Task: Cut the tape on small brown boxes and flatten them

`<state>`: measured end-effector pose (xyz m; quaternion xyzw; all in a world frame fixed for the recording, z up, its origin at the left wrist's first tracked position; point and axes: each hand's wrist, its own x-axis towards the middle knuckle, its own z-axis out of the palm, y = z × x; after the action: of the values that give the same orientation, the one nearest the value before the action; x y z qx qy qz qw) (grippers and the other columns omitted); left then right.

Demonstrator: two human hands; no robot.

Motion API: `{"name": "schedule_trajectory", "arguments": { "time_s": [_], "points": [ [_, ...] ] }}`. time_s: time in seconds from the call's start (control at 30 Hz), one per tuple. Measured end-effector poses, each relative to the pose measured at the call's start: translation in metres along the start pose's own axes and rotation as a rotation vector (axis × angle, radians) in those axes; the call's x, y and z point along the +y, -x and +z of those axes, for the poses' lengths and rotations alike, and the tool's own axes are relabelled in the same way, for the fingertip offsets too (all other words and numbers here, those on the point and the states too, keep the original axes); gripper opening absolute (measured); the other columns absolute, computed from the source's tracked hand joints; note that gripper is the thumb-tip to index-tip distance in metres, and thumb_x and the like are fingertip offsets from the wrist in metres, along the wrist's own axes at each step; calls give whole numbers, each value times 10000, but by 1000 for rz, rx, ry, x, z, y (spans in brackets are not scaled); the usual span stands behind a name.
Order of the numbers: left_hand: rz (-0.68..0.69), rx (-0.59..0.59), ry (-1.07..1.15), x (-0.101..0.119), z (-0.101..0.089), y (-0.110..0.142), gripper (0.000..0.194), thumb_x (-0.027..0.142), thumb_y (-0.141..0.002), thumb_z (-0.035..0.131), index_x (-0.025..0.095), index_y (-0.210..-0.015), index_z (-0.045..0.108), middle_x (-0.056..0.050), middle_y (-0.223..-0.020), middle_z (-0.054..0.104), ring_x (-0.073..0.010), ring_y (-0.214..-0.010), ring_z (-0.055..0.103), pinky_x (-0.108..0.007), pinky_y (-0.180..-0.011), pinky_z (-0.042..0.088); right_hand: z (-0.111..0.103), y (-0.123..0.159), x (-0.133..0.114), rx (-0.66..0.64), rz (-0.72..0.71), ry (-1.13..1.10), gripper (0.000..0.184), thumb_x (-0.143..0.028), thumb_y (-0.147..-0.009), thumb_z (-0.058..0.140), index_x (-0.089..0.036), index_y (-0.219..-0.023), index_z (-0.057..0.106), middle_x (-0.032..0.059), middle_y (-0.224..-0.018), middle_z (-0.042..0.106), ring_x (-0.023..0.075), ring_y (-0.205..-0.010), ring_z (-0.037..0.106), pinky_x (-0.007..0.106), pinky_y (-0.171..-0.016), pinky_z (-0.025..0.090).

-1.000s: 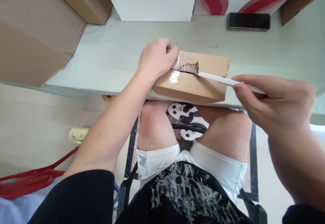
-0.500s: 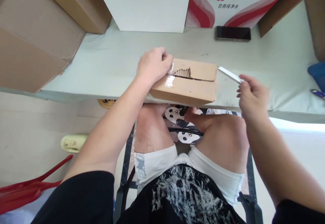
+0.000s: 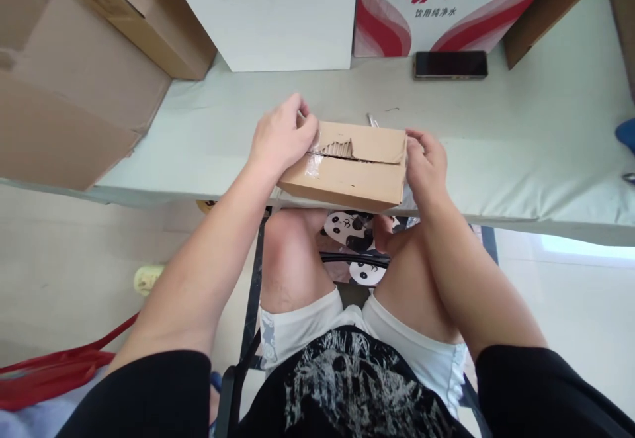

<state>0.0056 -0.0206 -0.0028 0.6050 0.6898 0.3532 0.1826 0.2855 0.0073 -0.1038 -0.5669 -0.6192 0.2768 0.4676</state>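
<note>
A small brown cardboard box [image 3: 354,176] lies at the table's front edge, its top torn along the seam, with clear tape near the left end. My left hand [image 3: 285,133] grips its left end, fingers curled over the far corner. Against the right end, my right hand [image 3: 426,163] is closed at the far right corner, its fingertips partly hidden. Just behind the box, one end of a slim whitish cutter [image 3: 372,120] shows on the cloth; the box hides the rest of it.
A black phone [image 3: 450,65] lies before a white and red carton [image 3: 446,21]. A white box [image 3: 278,21] stands at the back, large brown cartons [image 3: 79,94] at the left. A blue object [image 3: 626,133] sits at the right edge. My knees are under the table.
My right hand has left the cutter, now behind the box, and moved left onto the box's right end. My left hand still holds the left end.
</note>
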Motion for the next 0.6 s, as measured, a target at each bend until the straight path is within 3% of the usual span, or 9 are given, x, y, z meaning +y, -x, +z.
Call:
{"name": "schedule_trajectory", "arguments": {
  "time_s": [0.1, 0.23, 0.33, 0.43, 0.53, 0.6],
  "points": [
    [13, 16, 81, -9, 1, 0, 186, 265, -821, 757, 288, -810, 572, -15, -723, 623, -341, -991, 695, -503, -1020, 500, -10, 5, -15, -17, -62, -202, 361, -532, -947, 521, -272, -1075, 736, 67, -1139, 774, 279, -1139, 701, 533, -1068, 520],
    [35, 41, 220, -16, 0, -3, 209, 228, -803, 789, 282, -833, 589, -3, -747, 618, -305, -961, 676, -463, -992, 499, -4, 15, -24, -174, -167, -467, 508, -707, -848, 611, -317, -1164, 693, 46, -1169, 757, 302, -1168, 700, 527, -1061, 536],
    [52, 177, 383, -20, -6, -6, 212, 168, -798, 771, 259, -827, 581, 3, -812, 624, -236, -942, 622, -401, -963, 476, 6, 21, -26, -233, -130, -604, 626, -769, -767, 644, -340, -1223, 639, 33, -1176, 735, 322, -1209, 681, 550, -1069, 539],
    [-82, 313, 622, -30, -17, 4, 179, 183, -851, 683, 227, -778, 526, 8, -786, 586, -183, -864, 574, -369, -870, 464, 10, 25, -28, -195, -88, -641, 614, -740, -736, 693, -335, -1194, 638, 19, -1139, 731, 318, -1208, 679, 541, -1066, 545],
    [-242, 309, 845, -39, -22, 32, 222, 317, -856, 638, 213, -706, 512, -15, -735, 590, -170, -769, 553, -350, -751, 449, 6, 32, -32, -196, -63, -621, 582, -725, -748, 710, -336, -1177, 651, 12, -1154, 741, 298, -1153, 695, 524, -1060, 546],
    [-268, 257, 929, -38, -20, 52, 245, 430, -795, 674, 223, -737, 557, -21, -728, 602, -184, -747, 574, -347, -724, 464, 5, 38, -38, -223, -45, -641, 591, -753, -764, 670, -337, -1184, 656, 23, -1206, 741, 291, -1160, 687, 516, -1063, 541]
  ]
}}
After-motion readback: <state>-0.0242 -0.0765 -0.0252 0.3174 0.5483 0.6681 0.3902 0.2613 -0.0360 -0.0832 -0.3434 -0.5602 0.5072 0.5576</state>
